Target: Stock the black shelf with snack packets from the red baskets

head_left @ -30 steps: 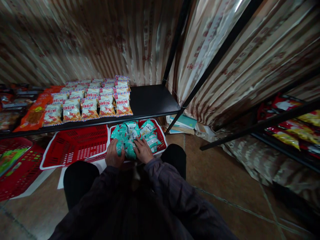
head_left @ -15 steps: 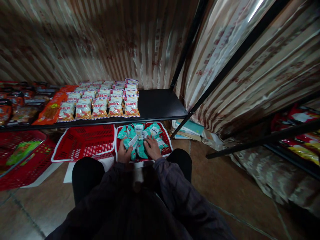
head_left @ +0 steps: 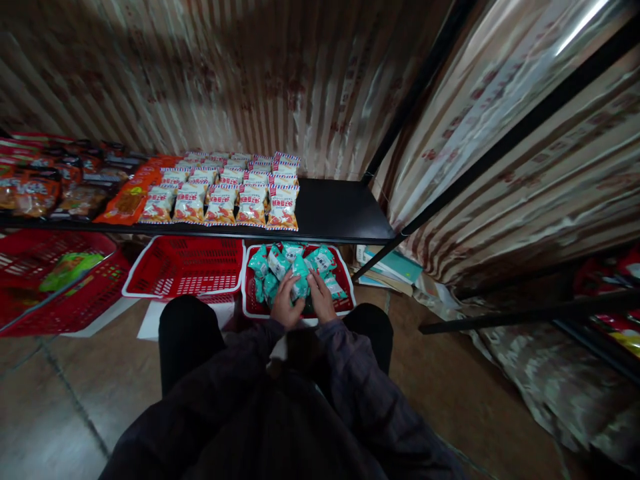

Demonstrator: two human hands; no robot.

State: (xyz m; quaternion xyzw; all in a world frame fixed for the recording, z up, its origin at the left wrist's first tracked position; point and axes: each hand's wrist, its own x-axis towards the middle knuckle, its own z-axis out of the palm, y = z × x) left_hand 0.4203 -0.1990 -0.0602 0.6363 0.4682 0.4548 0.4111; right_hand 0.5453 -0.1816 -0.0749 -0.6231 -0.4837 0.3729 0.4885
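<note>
Several teal snack bags lie loose in a red basket with a white rim (head_left: 247,303) between my knees. My left hand (head_left: 287,303) and my right hand (head_left: 321,300) are close together over the basket's near side. Between them is one teal snack bag (head_left: 301,275), with my fingers closed on its left and right sides. My palms and the bag's lower end are partly hidden. Other teal bags (head_left: 321,260) rest just beyond my right fingers, and more are to the left of my left hand.
A black shelf (head_left: 345,207) above the basket bears rows of white-and-orange snack bags (head_left: 220,203) and orange packs (head_left: 129,199). Left of my basket stand another red basket (head_left: 190,267) and one with a green package (head_left: 70,270). A slanting black post (head_left: 380,257) and books (head_left: 395,267) are at right.
My left hand has moved right, from the bags at the basket's left side to a bag near my right hand. The view has shifted, so the shelf appears farther right.
</note>
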